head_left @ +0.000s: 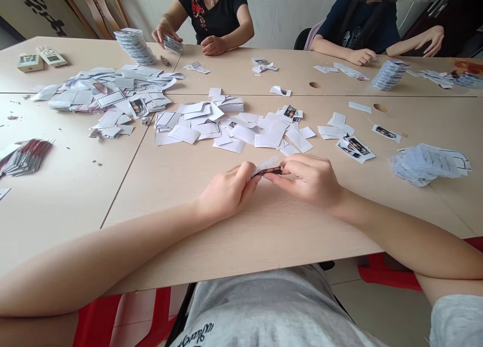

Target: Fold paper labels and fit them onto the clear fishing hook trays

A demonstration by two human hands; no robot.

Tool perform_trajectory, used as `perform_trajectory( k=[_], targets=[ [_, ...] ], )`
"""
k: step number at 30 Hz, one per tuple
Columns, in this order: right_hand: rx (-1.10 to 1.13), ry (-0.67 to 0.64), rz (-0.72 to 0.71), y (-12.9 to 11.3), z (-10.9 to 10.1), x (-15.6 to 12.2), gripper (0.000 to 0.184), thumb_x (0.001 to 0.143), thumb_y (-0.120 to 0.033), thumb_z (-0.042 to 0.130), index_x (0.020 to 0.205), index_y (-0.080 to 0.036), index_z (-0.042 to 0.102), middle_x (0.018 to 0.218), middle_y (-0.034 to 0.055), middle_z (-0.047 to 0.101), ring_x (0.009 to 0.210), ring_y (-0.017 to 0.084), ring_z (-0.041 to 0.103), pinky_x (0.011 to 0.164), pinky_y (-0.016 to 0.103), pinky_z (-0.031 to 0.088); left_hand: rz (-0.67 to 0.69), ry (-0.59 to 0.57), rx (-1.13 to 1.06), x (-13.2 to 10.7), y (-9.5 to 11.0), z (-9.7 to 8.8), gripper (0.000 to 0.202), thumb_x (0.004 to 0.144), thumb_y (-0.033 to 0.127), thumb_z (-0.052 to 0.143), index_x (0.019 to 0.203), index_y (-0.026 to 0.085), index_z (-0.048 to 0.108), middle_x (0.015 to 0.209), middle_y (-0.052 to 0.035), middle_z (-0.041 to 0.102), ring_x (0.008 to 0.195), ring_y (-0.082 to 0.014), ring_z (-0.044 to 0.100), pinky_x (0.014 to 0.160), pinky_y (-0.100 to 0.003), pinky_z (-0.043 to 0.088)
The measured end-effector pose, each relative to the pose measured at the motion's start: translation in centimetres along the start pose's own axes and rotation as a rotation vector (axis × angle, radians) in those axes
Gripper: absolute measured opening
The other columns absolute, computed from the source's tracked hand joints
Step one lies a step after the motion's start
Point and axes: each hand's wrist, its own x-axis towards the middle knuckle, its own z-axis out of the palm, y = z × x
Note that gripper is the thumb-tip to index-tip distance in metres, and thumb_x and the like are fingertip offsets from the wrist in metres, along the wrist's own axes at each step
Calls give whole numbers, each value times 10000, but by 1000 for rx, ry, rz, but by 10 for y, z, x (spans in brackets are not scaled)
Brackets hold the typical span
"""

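My left hand (230, 188) and my right hand (313, 180) meet above the near part of the table, both closed. Between their fingertips is a small printed card (272, 170), dark along its lower edge, with a whitish, partly see-through piece (266, 164) against it. The left thumb and fingers pinch its left end; the right fingers grip its right end. Just beyond my hands lies a loose spread of white paper cards (271, 131), a few with a dark photo showing. Right of my right hand are some photo cards (356, 148) and a pile of clear plastic sleeves (430, 164).
A big heap of white cards (113, 92) covers the left rear, with a tall stack (135, 46) behind it. Reddish-edged packets (28, 156) lie far left. Another stack (390, 74) stands right. Two people sit across; one person's hand (166, 33) holds a card bundle.
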Motion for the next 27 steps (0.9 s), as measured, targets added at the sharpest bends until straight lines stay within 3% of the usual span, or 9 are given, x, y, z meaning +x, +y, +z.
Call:
perform_trajectory(
  k=[5,10,15,18,22,27],
  targets=[
    [-25,-42,55,0,-1,2,402,832,-470,594,580,-181,472,546,-8,534,474,89,455,463,240,339,-55,-11,1,0,1,-1,126,932,278,366,828,214,335,608,41,472,472,-110,434,473,-216,294],
    [100,-119,44,-1,1,0,266,887,-308,542,657,-177,514,568,-18,503,490,87,428,477,237,340,-162,-44,-12,1,2,-3,183,925,358,384,819,213,344,578,49,457,458,-109,419,463,-211,275],
    [346,-131,165,-4,5,-1,222,916,-246,494,715,-167,545,726,48,582,640,123,536,521,229,428,-276,-99,-43,6,3,-7,307,929,449,365,743,205,346,546,50,442,452,-98,386,475,-205,266],
    [394,-122,216,-4,6,0,190,913,-237,499,749,-169,566,814,72,624,719,143,585,582,249,498,-245,-159,-53,8,1,-8,378,922,486,364,680,199,320,549,43,424,456,-94,370,482,-209,259],
    [405,-99,242,-4,6,0,146,893,-225,532,783,-171,611,972,103,662,855,178,643,663,288,562,-182,-244,-109,8,-3,-7,342,915,481,382,726,196,367,562,46,438,470,-95,395,489,-205,282],
    [361,-71,202,-3,7,-2,121,874,-202,565,800,-157,649,1048,132,674,911,189,666,704,286,581,-195,-253,-112,8,-1,-7,300,934,435,345,755,197,377,571,43,432,469,-96,382,486,-214,273]
  ],
)
